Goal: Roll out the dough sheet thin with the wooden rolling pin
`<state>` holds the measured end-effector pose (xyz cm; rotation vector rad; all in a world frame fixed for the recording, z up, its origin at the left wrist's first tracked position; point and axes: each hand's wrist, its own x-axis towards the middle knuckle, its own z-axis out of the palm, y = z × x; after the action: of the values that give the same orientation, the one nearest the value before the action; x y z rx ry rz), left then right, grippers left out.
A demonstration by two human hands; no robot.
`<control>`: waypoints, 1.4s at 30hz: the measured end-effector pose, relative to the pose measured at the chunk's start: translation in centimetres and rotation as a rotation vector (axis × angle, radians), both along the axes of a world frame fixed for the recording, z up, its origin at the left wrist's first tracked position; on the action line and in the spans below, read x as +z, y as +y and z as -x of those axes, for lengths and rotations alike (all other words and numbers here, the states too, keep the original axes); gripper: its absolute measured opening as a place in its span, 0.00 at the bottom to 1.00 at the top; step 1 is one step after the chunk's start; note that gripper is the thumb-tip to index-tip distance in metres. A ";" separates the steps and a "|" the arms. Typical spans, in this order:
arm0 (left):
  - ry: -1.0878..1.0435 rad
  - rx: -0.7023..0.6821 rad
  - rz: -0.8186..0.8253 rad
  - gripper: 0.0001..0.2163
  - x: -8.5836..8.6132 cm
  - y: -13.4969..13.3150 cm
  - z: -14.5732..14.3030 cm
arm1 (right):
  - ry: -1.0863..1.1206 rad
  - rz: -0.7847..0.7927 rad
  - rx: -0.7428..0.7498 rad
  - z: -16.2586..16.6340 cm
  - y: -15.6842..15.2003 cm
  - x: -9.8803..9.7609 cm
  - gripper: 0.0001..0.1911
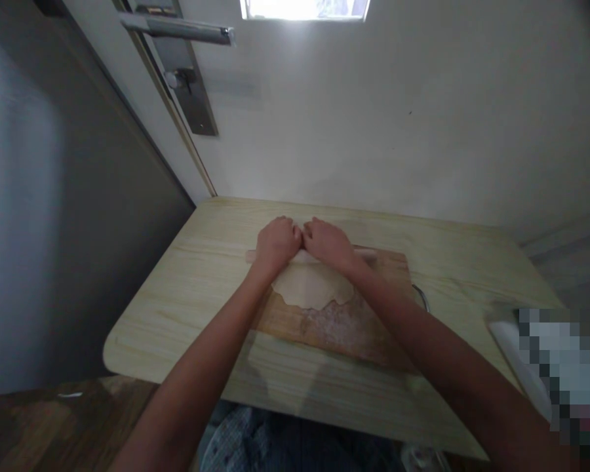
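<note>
A flat sheet of pale dough (pixel 311 287) lies on a floured wooden board (pixel 344 328). A wooden rolling pin (pixel 366 253) rests across the far edge of the dough. My left hand (pixel 276 241) and my right hand (pixel 327 242) sit side by side on the middle of the pin, fingers curled down over it. Only the pin's two ends show beside the hands.
The board sits on a light wooden table (pixel 187 288) against a white wall. A door with a metal handle (pixel 177 27) stands at the far left. A metal rim (pixel 421 296) peeks out by the board's right edge. A white object (pixel 516 360) lies at the table's right.
</note>
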<state>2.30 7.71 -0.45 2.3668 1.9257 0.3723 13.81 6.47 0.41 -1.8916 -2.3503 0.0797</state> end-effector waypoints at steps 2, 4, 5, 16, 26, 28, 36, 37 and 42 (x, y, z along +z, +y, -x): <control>0.002 -0.010 0.023 0.16 0.0 0.7 0.0 | 0.003 -0.003 -0.007 0.0 0.7 -0.1 0.17; 0.008 -0.021 0.039 0.17 0.1 1.3 -0.1 | 0.006 -0.012 -0.014 0.0 1.1 -0.1 0.17; 0.011 -0.021 0.038 0.17 0.1 1.4 -0.1 | 0.007 -0.016 -0.019 0.0 1.2 0.0 0.17; 0.035 0.015 -0.027 0.16 0.2 -1.1 0.2 | -0.023 -0.101 -0.034 0.5 -1.7 0.3 0.18; 0.030 -0.093 -0.207 0.18 -1.4 -11.9 1.5 | -0.011 -0.226 0.067 1.4 -11.9 -1.0 0.21; 0.035 -0.130 -0.222 0.19 -1.8 -13.6 1.9 | -0.012 -0.244 0.110 1.1 -13.6 -1.3 0.21; 0.054 -0.165 -0.203 0.19 -1.4 -12.5 2.3 | 0.041 -0.229 0.219 -0.2 -12.5 -1.3 0.22; 0.062 -0.150 -0.198 0.19 -1.3 -11.8 2.1 | 0.040 -0.225 0.208 -0.2 -11.7 -1.2 0.22; 0.068 -0.079 -0.158 0.18 -0.8 -8.0 1.4 | -0.003 -0.154 0.125 0.4 -7.4 -0.8 0.22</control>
<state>0.85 -0.28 -1.20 2.5776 1.8887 0.4594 13.36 -0.91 -0.36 -1.6757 -2.3990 -0.0898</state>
